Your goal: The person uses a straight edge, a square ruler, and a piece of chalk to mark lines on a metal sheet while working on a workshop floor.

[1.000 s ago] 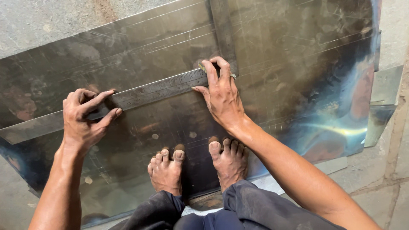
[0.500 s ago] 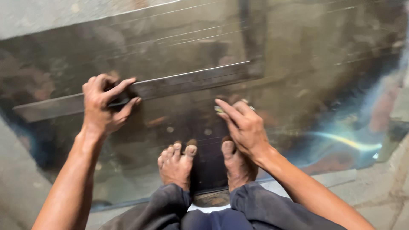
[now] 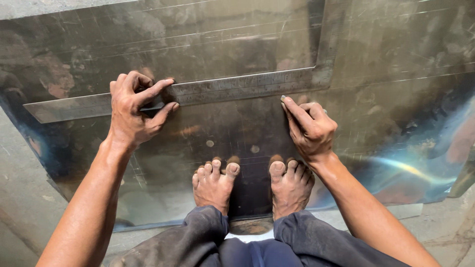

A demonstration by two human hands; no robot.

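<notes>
A large shiny metal sheet (image 3: 396, 74) lies flat on the floor, scratched with thin straight lines. On it rests a steel L-shaped square ruler (image 3: 237, 86), its long arm running left to right and its short arm going up at the right. My left hand (image 3: 136, 109) presses down on the left part of the long arm, fingers spread over it. My right hand (image 3: 309, 126) is just below the ruler's right part, pinching a small pointed scriber with its tip near the ruler's lower edge. My two bare feet (image 3: 252, 183) stand on the sheet between my hands.
Grey concrete floor (image 3: 20, 198) shows at the left and along the bottom right of the sheet. My dark trouser legs (image 3: 257, 247) fill the bottom middle. The sheet's near edge runs just behind my heels.
My right hand came off the ruler, dropped toward my feet, and now sits below the ruler's edge with the scriber. My left hand kept pressing on the ruler.
</notes>
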